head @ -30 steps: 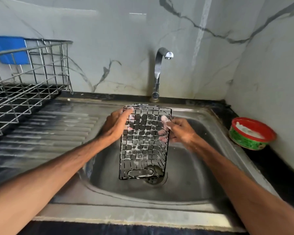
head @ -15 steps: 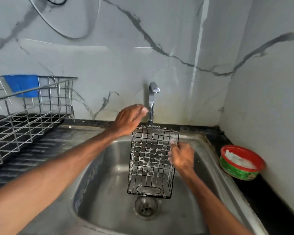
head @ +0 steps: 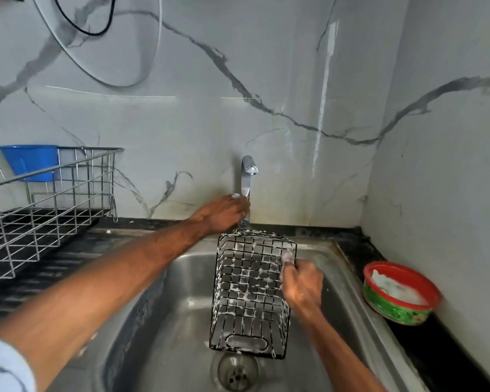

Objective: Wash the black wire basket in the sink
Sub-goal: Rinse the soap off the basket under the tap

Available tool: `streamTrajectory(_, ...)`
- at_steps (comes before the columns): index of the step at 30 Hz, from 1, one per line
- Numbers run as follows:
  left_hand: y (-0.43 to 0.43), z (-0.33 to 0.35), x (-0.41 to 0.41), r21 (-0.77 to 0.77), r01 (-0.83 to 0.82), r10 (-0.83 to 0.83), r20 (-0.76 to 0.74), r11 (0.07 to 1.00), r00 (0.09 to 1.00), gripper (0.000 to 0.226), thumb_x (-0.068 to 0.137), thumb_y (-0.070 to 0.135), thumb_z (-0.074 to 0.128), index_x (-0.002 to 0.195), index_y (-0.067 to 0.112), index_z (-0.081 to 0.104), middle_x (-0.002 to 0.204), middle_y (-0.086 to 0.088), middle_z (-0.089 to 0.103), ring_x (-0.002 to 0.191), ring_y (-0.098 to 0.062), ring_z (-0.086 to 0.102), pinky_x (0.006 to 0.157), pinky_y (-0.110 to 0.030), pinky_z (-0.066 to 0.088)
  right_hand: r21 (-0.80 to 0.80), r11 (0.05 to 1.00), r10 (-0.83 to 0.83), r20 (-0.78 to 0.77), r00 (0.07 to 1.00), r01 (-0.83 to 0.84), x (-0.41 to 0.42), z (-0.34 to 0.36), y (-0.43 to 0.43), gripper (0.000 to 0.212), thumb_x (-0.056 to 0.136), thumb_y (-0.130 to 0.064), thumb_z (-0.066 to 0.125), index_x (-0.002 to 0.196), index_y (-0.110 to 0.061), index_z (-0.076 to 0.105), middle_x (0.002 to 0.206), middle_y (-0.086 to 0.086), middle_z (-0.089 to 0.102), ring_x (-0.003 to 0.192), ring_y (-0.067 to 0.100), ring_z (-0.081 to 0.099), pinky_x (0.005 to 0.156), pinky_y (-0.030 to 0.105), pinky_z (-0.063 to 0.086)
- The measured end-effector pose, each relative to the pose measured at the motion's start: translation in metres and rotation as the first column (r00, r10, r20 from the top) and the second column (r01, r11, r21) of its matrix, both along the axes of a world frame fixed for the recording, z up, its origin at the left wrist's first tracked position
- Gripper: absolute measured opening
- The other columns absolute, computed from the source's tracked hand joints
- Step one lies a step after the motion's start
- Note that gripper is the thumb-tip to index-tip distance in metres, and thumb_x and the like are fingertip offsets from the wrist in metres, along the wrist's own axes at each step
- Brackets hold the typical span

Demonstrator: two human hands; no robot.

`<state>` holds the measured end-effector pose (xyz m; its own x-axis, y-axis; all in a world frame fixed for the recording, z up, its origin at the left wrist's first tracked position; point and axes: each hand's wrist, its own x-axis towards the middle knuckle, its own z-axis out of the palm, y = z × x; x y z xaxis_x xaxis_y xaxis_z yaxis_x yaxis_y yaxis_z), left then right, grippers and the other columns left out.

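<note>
Our right hand [head: 301, 287] grips the soapy basket [head: 252, 295] by its side at 3 o'clock and holds it over the sink [head: 181, 306], under the tap [head: 248, 171]. At 12 o'clock our left hand [head: 227, 212] curls round the tap. We think this is to start the rinse.

Left hand [head: 224, 213] has come off the black wire basket [head: 252, 295] and now grips the lower stem of the tap [head: 246, 176]. Right hand [head: 301, 284] alone holds the basket - at its upper right edge - raised above the drain [head: 236, 372].
</note>
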<state>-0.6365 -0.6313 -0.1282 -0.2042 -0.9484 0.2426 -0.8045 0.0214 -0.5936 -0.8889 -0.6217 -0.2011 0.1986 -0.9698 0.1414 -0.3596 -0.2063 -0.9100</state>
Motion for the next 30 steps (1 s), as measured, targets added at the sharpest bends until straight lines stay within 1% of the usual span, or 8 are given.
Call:
streamTrajectory(4,0.014,-0.024,0.012,-0.035,-0.059,0.062,0.093,0.998,0.994,0.065,0.101,-0.007,0.047,0.161,0.006,0.025,0.170,-0.017,0.022,0.156,-0.028,0.026,0.128,-0.041,0.017,0.023,1.000,0.004,0.023,1.000,-0.004,0.001,-0.001,0.000,0.033,0.104,-0.029,0.053,0.075,-0.014,0.059,0.066,0.003,0.060,0.048,0.013,0.052,0.041,0.022,0.041)
streamTrajectory(8,0.032,-0.033,0.012,0.030,-0.128,0.129,-0.004,0.991,0.992,0.072,0.104,-0.009,0.032,0.165,0.008,-0.001,0.173,-0.016,0.004,0.160,-0.027,0.011,0.131,-0.041,0.011,0.006,1.000,0.019,0.023,1.000,-0.019,0.001,0.000,0.002,0.032,0.104,-0.026,0.053,0.075,-0.014,0.058,0.065,0.002,0.059,0.047,0.011,0.050,0.037,0.017,0.037)
streamTrajectory(17,0.059,-0.038,0.038,0.004,-0.026,0.027,-0.125,1.000,0.992,0.073,0.099,-0.008,0.043,0.165,0.011,0.016,0.170,-0.013,0.020,0.157,-0.028,0.026,0.129,-0.043,0.021,0.005,0.999,0.041,-0.034,0.999,-0.041,0.008,-0.002,0.009,0.015,0.101,-0.018,0.059,0.095,-0.008,0.068,0.075,0.005,0.067,0.050,0.008,0.055,0.039,0.013,0.038)
streamTrajectory(20,0.064,-0.035,0.032,-0.013,-0.008,0.002,-0.400,1.000,0.916,0.054,0.103,-0.006,0.042,0.155,0.005,0.041,0.143,-0.023,0.060,0.111,-0.027,0.072,0.097,-0.034,0.059,0.024,0.999,0.041,-0.062,0.997,-0.040,0.009,-0.002,0.010,0.013,0.100,-0.018,0.060,0.095,-0.010,0.068,0.077,0.004,0.067,0.055,0.010,0.059,0.043,0.015,0.040)
streamTrajectory(22,0.065,-0.028,0.013,-0.016,-0.054,0.034,-0.578,0.998,0.815,0.040,0.109,0.005,0.042,0.148,0.005,0.051,0.125,-0.021,0.071,0.061,-0.006,0.065,0.057,-0.019,0.056,0.024,0.999,0.032,-0.060,0.998,-0.030,0.009,-0.001,0.010,0.015,0.100,-0.020,0.060,0.095,-0.009,0.069,0.077,0.004,0.067,0.054,0.009,0.057,0.042,0.014,0.039)
streamTrajectory(24,0.063,-0.022,-0.011,-0.055,-0.066,0.005,-0.734,0.996,0.679,0.033,0.110,0.009,0.045,0.139,0.002,0.060,0.121,-0.014,0.073,0.044,0.001,0.048,0.042,-0.015,0.042,0.035,0.999,0.011,-0.048,0.999,-0.009,0.008,0.000,0.009,0.021,0.101,-0.025,0.059,0.092,-0.009,0.069,0.076,0.004,0.066,0.053,0.008,0.054,0.041,0.013,0.036)
streamTrajectory(28,0.061,-0.019,-0.054,-0.117,-0.031,-0.083,-0.848,0.993,0.523,0.026,0.107,0.012,0.052,0.124,0.005,0.070,0.115,-0.009,0.076,0.058,-0.010,0.065,0.057,-0.021,0.054,0.084,0.996,-0.033,-0.024,0.999,0.035,0.005,0.003,0.007,0.027,0.101,-0.031,0.060,0.090,-0.009,0.071,0.075,0.003,0.067,0.053,0.008,0.054,0.040,0.014,0.035)
streamTrajectory(30,0.057,-0.017,-0.068,-0.105,-0.034,-0.073,-0.858,0.994,0.508,0.025,0.106,0.011,0.054,0.126,0.005,0.069,0.124,-0.010,0.074,0.089,-0.012,0.073,0.088,-0.026,0.059,0.106,0.993,-0.041,-0.006,0.999,0.042,0.004,0.004,0.007,0.029,0.100,-0.032,0.059,0.088,-0.009,0.070,0.074,0.003,0.067,0.051,0.008,0.052,0.037,0.013,0.034)
